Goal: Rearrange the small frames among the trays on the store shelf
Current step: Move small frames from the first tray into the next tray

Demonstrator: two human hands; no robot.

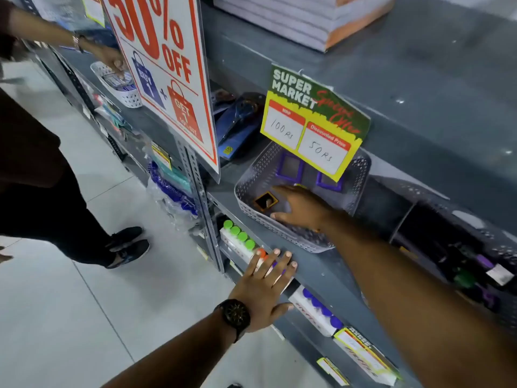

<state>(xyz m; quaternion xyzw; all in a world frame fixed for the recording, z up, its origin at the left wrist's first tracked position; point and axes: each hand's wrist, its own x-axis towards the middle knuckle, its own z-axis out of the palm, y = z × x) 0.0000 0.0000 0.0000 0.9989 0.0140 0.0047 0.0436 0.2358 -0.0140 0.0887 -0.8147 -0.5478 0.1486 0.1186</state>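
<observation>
A shopper's right hand [303,208] reaches, fingers spread and empty, into a grey tray [282,233] beside an orange frame [265,201]; two purple frames [289,166] lie farther back. The left hand [265,287] rests flat on the shelf edge [321,278]. Next, likely: pinching the orange frame.

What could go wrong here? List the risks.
1. The price card leans over the grey tray; the right hand reaching inside could knock it down.
2. The card hides part of the purple frames, so one may be missed.
3. The tray sits near the shelf edge and could slide off.
</observation>
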